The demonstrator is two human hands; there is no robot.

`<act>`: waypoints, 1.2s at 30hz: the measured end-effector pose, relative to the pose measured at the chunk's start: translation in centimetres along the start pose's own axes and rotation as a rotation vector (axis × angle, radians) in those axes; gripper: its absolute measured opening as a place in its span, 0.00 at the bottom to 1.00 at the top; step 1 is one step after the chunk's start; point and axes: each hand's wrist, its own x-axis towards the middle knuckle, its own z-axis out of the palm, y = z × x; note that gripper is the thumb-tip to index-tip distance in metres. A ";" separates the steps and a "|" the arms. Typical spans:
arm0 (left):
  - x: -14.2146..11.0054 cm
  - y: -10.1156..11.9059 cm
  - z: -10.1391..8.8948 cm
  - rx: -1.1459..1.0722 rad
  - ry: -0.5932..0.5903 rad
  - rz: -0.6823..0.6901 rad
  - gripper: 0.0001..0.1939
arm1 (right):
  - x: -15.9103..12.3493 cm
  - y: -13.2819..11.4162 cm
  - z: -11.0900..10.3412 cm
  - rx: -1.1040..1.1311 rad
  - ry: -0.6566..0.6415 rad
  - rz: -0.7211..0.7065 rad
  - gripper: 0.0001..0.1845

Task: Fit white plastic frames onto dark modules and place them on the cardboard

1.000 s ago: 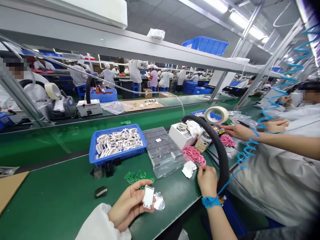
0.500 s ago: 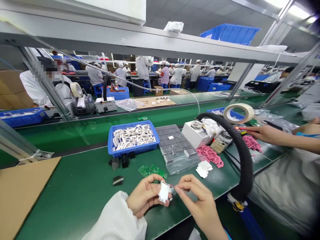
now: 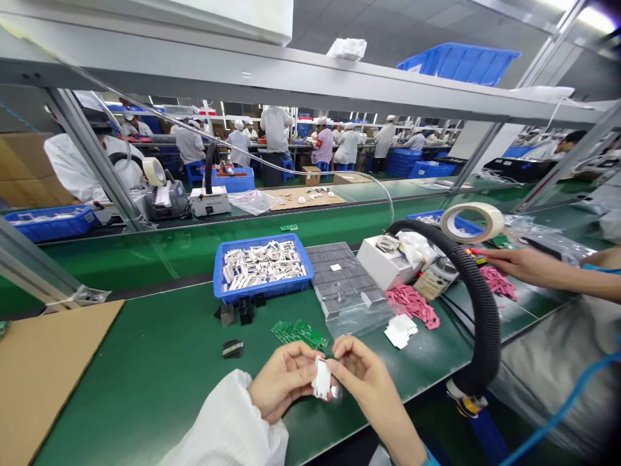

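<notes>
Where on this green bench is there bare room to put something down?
The widest bare patch of green bench lies between the cardboard sheet and the left sleeve. A smaller one lies between the right hand, the white pieces and the bench's front edge. Farther back it's crowded: circuit boards, blue tray, pink strips.

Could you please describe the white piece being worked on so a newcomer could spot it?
Near the green workbench's front edge are the left hand and right hand. Between them is the white plastic piece, with a reddish strip at its top. Unlike the white stack beside the pink strips, it is held.
</notes>
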 end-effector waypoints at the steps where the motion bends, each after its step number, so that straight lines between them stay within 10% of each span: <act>1: 0.0 0.1 0.0 0.003 0.004 0.001 0.14 | 0.0 0.2 0.1 0.005 0.032 0.009 0.09; 11: 0.1 0.6 0.3 0.038 0.102 0.061 0.13 | -2.2 0.2 1.1 -0.468 0.082 -0.339 0.08; 19: 0.5 0.2 0.6 0.259 0.219 0.206 0.25 | -1.5 2.3 0.8 -0.083 0.249 0.134 0.20; 36: 1.1 -0.5 0.4 0.391 0.262 -0.020 0.23 | -1.9 4.1 0.3 -0.013 0.180 0.111 0.23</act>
